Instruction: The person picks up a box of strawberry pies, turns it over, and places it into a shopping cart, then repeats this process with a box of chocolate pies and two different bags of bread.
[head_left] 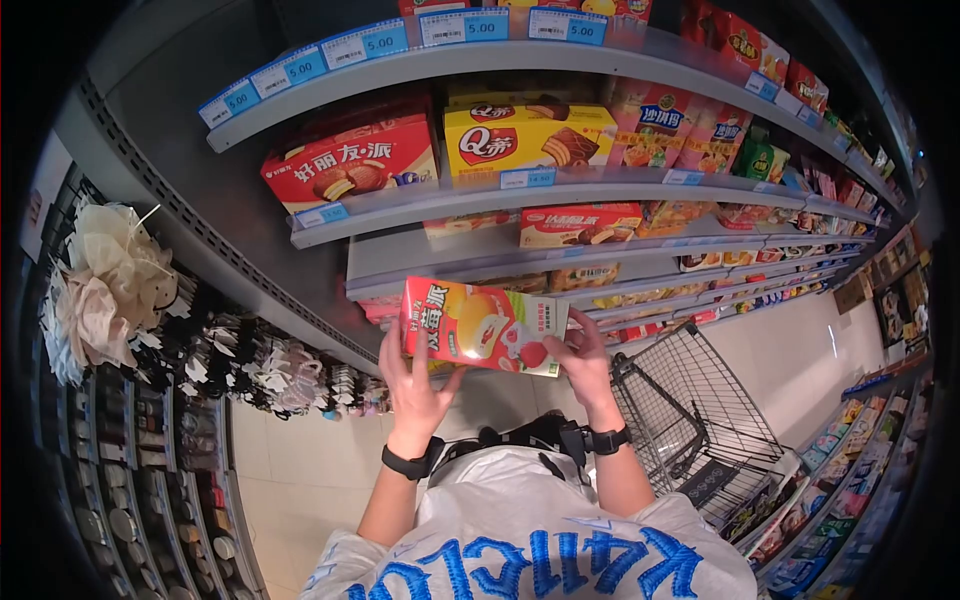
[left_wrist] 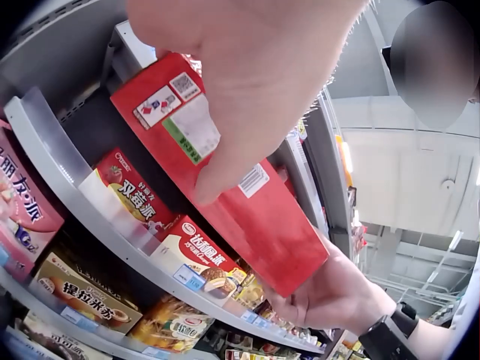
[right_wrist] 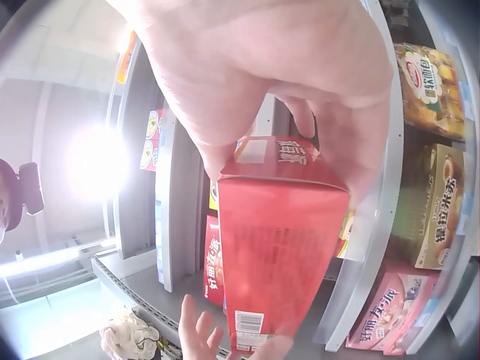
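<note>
Both hands hold a red box of snack pies (head_left: 485, 325), its picture of filled pies and strawberries facing up in the head view. My left hand (head_left: 412, 385) is at the box's left end, its thumb low beside the near edge. At the other end my right hand (head_left: 587, 365) grips the short side, thumb toward the printed face. In the left wrist view the left thumb lies across the plain red side of the box (left_wrist: 232, 217), near a barcode and a green-and-white label. The right wrist view has the right hand (right_wrist: 277, 67) spanning one end of the box (right_wrist: 281, 240).
Shelves (head_left: 420, 225) of boxed snacks curve in front, including a red pie box (head_left: 350, 155) and a yellow one (head_left: 530, 140). A wire shopping cart (head_left: 700, 420) stands at right. Hair accessories (head_left: 110, 290) hang at left, above a rack of small goods (head_left: 140, 500).
</note>
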